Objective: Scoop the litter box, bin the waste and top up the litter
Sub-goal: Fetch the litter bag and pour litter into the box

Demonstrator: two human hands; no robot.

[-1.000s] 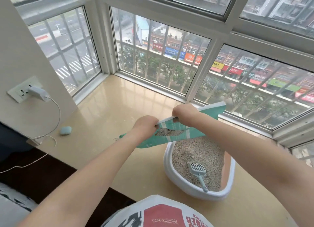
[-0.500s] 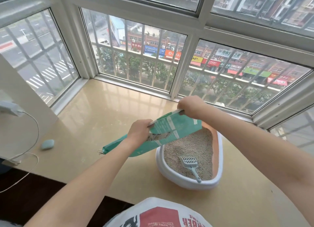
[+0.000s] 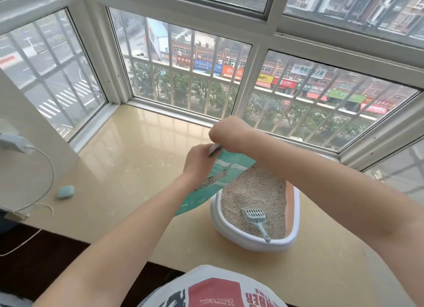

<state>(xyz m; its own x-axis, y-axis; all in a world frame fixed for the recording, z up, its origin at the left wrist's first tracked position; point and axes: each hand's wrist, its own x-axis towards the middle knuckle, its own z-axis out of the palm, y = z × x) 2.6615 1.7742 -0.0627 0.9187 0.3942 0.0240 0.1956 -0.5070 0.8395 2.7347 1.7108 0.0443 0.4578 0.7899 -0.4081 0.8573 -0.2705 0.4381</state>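
A teal litter bag (image 3: 220,178) hangs tilted over the left end of the white litter box (image 3: 252,243), which stands on the beige window ledge. My left hand (image 3: 199,161) grips the bag's top edge. Just beyond it my right hand (image 3: 226,132) holds the same edge, with the wrist bent over the box. Pale litter (image 3: 254,192) fills the box. A light blue slotted scoop (image 3: 255,217) lies on the litter, its handle resting against the near rim. The bag's mouth is hidden behind my hands.
The window frame (image 3: 263,40) borders the ledge (image 3: 128,159) at the back and left. A small blue oval object (image 3: 65,192) lies on the ledge at the left. A charger (image 3: 13,143) with a white cable hangs from the left wall.
My hands have drawn close together on the bag's top edge. The bag has swung from a flat tilt to a steeper hang, and less of it lies over the box.
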